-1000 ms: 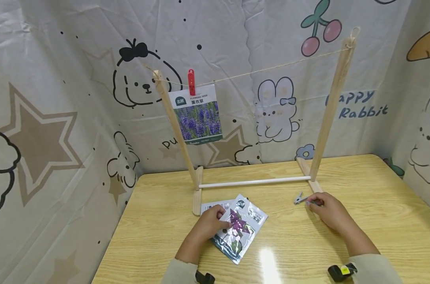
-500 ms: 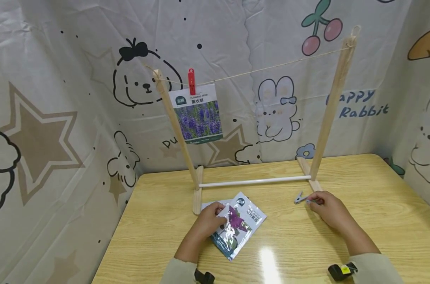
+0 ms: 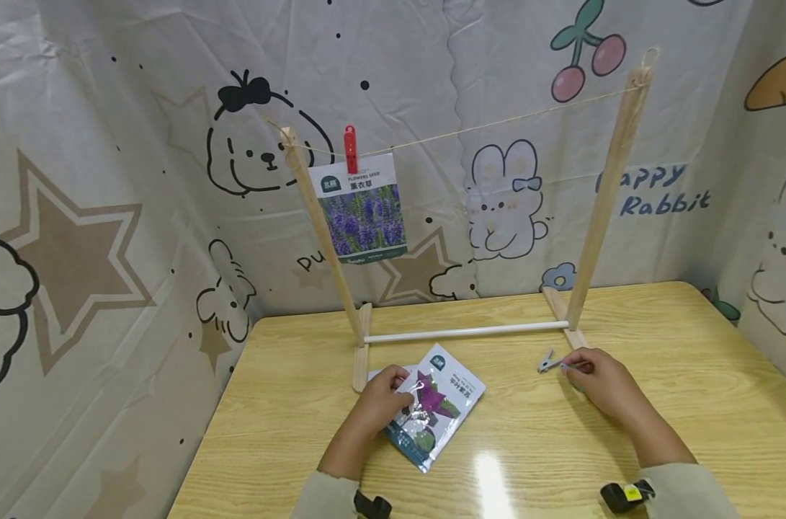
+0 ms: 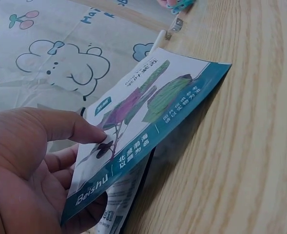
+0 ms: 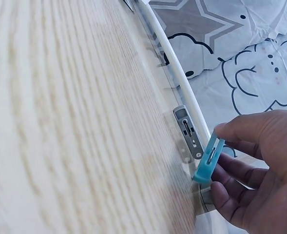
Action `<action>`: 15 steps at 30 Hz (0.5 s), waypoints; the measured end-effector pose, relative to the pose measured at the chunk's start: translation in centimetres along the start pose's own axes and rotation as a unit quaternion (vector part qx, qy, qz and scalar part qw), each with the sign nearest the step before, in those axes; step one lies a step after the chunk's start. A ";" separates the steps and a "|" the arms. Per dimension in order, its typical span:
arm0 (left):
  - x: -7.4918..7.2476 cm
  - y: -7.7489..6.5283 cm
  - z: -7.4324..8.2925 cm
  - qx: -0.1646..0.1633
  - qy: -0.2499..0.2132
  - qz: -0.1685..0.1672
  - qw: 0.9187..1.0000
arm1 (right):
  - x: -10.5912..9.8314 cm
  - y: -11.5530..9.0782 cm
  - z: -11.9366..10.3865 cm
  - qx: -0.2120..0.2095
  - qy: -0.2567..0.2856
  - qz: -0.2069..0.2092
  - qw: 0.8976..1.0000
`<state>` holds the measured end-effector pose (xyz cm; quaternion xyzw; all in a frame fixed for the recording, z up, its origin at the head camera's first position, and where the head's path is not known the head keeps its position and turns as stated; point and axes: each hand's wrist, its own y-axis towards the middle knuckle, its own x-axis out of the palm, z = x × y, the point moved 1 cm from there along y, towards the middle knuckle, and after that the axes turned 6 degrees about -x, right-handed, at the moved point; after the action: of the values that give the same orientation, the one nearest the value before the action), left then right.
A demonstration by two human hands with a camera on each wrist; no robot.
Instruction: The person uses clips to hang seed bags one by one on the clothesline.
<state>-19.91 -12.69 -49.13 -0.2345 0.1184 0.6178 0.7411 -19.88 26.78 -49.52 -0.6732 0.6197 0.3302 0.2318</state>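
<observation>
My left hand pinches a seed packet with a purple and green leaf picture, thumb on its front. In the left wrist view the packet tilts up off the table, and a second packet lies partly hidden beneath it. Between the thumb and fingers of my right hand is a teal clothespin. Just beside it, a grey clothespin lies on the table. A lavender seed packet hangs from the string, clipped by a red clothespin.
A wooden frame stands at the back, with a left post, a taller right post and a white rod low between them. The wooden table meets a cartoon-printed cloth behind.
The leaf-picture packet in my left hand has shifted slightly up and left and turned a little. My right hand stays nearly still beside the grey clothespin.
</observation>
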 end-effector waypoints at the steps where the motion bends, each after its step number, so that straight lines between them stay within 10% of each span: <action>1: 0.0 0.0 0.0 0.001 -0.009 0.000 1.000 | 0.0 0.0 0.0 0.001 0.001 0.000 1.000; 15: -0.2 0.3 0.1 -0.001 -0.055 -0.004 0.998 | 0.0 -0.1 -0.5 0.008 0.014 0.003 1.000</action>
<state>-20.24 -12.80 -48.99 -0.2019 0.0760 0.6272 0.7484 -19.74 26.46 -49.22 -0.6739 0.6277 0.3168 0.2271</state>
